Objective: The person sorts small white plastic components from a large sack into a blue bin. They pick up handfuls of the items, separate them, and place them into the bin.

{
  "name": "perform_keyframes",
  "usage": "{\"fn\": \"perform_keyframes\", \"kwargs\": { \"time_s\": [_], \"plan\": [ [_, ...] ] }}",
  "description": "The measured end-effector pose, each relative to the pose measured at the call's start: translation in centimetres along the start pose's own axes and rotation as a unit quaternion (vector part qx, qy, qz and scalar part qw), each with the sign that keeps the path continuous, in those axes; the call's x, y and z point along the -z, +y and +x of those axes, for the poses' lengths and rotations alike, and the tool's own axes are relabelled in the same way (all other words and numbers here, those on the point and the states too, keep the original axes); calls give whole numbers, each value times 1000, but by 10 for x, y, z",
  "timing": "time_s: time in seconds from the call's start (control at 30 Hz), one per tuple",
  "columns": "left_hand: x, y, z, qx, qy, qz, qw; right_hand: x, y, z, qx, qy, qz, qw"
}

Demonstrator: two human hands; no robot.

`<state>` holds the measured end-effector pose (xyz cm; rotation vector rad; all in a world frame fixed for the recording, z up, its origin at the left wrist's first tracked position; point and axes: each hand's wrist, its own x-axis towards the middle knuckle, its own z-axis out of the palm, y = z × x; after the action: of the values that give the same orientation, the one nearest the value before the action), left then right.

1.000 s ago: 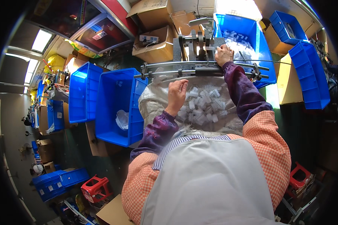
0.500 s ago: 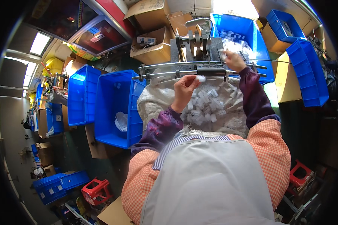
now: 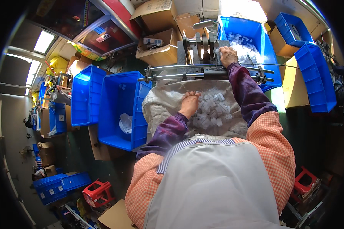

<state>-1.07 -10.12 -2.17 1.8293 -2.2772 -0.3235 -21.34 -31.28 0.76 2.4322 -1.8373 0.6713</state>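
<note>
My left hand (image 3: pixel 190 104) is down at the left edge of a heap of small clear plastic pieces (image 3: pixel 212 108), its fingers curled. Whatever they may grip does not show. The heap lies on a pale woven sack cloth (image 3: pixel 156 103) in front of me. Farther off, my right hand (image 3: pixel 228 56) is closed at the right side of a dark metal bench machine (image 3: pixel 203 47) with wheels. Its fingertips bend down against the machine's block, and what is under them is hidden. Two metal bars (image 3: pixel 168 70) run across the machine's near side.
A blue bin (image 3: pixel 269 57) of similar clear pieces stands right of the machine. At the left is another blue bin (image 3: pixel 120 108) with a white bag (image 3: pixel 125 123) inside. Cardboard boxes (image 3: pixel 156 49) stand behind, and a red stool (image 3: pixel 98 194) is at the lower left.
My left hand has come down from the bars to the heap; the small whitish piece at its fingertips no longer shows. My right hand has shifted slightly onto the machine's block.
</note>
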Motion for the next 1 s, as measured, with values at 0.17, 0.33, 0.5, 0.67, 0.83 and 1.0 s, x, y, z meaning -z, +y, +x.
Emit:
{"fn": "perform_keyframes", "kwargs": {
  "time_s": [0.17,0.33,0.5,0.67,0.83,1.0],
  "plan": [
    [8,-2,2,3,7,-6,1000,-6,0,1,-4,-8,-14,1000],
    [13,-3,-1,-18,56,-61,996,-9,1,2,-7,-13,-6,1000],
    [17,-1,-6,-9,54,-64,996,-14,4,4,-25,-12,-2,1000],
    [35,3,-9,29,43,-88,995,-13,5,4,-20,-15,40,999],
    [41,-11,-17,107,83,-46,990,-14,4,4,-23,-24,0,999],
    [44,-22,-27,109,94,-46,989,-13,4,5,-19,-22,52,998]
  ]
}}
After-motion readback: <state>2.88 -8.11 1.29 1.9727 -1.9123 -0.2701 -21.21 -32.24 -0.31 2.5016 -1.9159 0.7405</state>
